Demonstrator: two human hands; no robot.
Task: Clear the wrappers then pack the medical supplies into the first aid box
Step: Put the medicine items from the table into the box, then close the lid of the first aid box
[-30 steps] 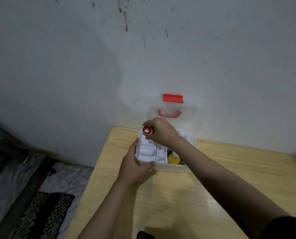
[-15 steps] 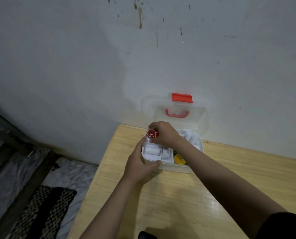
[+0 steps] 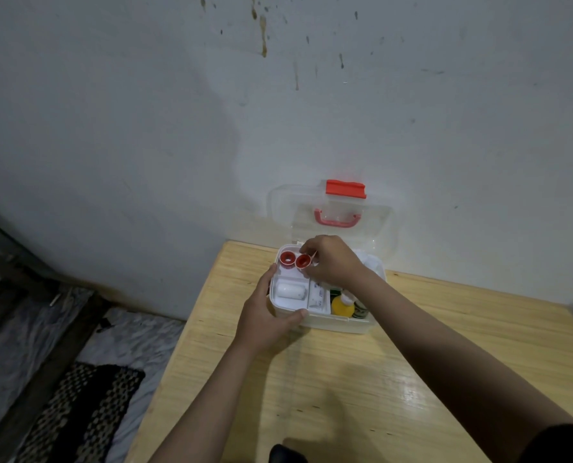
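Note:
A clear first aid box stands open at the far edge of the wooden table, its lid with a red latch and handle leaning on the wall. My left hand grips the box's front left corner. My right hand reaches over the white inner tray and pinches a red tape roll, held beside a second red tape roll in the back left compartment. A white bandage roll, a white packet, a yellow bottle and a green-labelled bottle lie in the box.
The stained white wall rises right behind the box. To the left of the table, lower down, lie a grey crumpled sheet and a black-and-beige woven mat. A dark object pokes in at the bottom edge.
My right hand has lowered the red tape roll into the back left compartment, so two red rolls now show side by side. The left hand stays on the box corner.

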